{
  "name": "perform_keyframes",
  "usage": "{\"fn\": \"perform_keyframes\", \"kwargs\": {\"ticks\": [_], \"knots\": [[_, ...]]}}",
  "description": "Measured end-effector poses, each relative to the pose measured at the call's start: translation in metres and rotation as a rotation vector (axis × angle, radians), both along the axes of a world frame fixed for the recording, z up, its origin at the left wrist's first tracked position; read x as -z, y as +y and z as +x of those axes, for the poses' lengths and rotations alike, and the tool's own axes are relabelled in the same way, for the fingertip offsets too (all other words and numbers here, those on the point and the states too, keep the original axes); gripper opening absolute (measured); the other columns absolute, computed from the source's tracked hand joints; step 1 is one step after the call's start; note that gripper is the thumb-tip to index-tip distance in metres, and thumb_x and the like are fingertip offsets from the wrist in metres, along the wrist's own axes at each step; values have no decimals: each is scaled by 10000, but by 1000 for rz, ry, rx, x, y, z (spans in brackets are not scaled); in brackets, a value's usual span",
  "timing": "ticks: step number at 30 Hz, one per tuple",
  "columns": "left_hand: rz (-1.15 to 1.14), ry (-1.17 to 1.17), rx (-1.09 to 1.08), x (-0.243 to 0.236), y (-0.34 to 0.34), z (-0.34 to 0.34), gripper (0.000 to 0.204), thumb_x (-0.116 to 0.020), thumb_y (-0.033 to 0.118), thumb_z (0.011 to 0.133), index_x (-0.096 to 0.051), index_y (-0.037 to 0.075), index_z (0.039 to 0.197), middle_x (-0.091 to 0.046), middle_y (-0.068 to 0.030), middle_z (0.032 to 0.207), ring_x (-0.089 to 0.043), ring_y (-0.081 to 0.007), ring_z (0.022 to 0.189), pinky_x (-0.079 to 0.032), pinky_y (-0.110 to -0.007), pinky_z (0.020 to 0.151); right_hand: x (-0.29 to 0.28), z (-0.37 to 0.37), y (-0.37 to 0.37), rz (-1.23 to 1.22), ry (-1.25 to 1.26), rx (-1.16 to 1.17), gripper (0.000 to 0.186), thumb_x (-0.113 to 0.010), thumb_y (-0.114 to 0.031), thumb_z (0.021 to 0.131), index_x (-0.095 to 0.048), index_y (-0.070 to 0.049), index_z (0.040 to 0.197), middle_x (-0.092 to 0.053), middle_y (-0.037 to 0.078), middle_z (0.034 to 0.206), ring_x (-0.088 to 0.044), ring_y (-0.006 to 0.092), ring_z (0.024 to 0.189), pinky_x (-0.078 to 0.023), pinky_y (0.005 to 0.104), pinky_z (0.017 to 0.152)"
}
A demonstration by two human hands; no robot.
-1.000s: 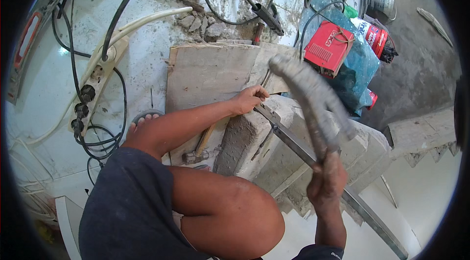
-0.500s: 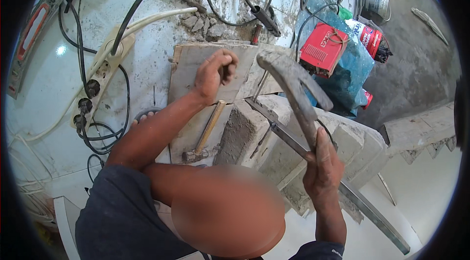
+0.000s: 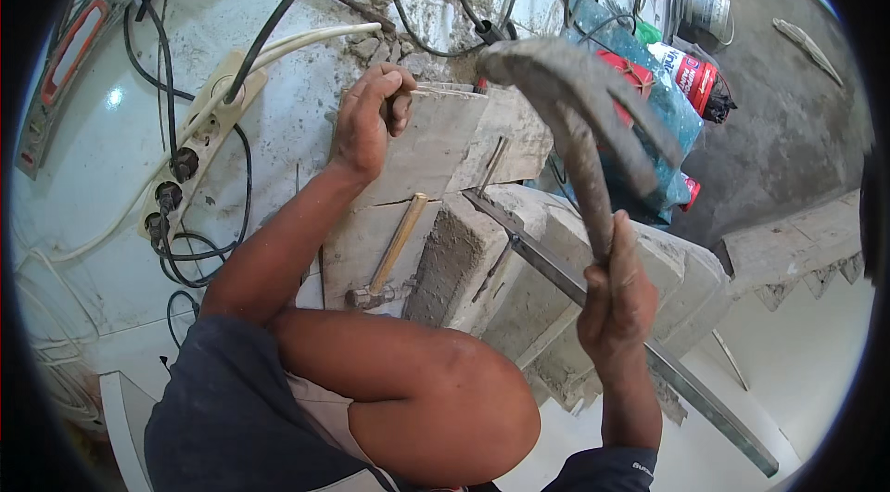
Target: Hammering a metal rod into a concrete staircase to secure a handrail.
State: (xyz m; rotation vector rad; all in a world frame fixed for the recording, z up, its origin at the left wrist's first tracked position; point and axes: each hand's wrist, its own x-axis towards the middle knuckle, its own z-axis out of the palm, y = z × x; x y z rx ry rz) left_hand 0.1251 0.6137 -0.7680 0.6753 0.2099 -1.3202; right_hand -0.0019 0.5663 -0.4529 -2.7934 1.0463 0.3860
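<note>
A claw hammer (image 3: 586, 158) is hovering near the metal bar (image 3: 547, 267), the right hand (image 3: 616, 297) gripping it; the left hand (image 3: 369, 121) is curling apart, anything inside hidden. Leaving those fingers clear is probably aiding safety.

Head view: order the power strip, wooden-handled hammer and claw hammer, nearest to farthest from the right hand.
1. Claw hammer, held in the right hand.
2. Wooden-handled hammer, left of the hand.
3. Power strip, farther left, on the floor.
</note>
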Motion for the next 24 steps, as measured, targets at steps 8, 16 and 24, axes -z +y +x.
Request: {"fn": "perform_keyframes", "kwargs": {"ticks": [8, 16, 24], "knots": [[-61, 16, 10, 7, -3, -7, 281, -509, 317, 1013, -606, 60, 951, -476, 11, 658, -430, -88, 567, -341, -251, 523, 2, -47, -5, 135, 1091, 240, 572, -577, -253, 1015, -413, -313, 1560, -673, 191, 922, -691, 382, 754, -537, 491, 653], [-75, -68, 61, 8, 0, -5, 255, -504, 285, 1030, -601, 56, 978, -474, 6, 669, -445, -96, 584, -372, -252, 551, -17, -7, -2, 110, 132, 229, 538, -606, -114, 997, -472, -69, 1516, -686, 242, 1222, -728, 364, 975, -575, 399, 814], [-63, -103, 110, 16, -7, -11, 269, -533, 291, 1034, -637, 62, 938, -511, 26, 673, -451, -63, 586, -358, -235, 528, 12, -56, -1, 205, 864, 433, 462, -566, -245, 1038, -505, -198, 1493, -700, 252, 965, -680, 443, 808, -536, 477, 686]]}}
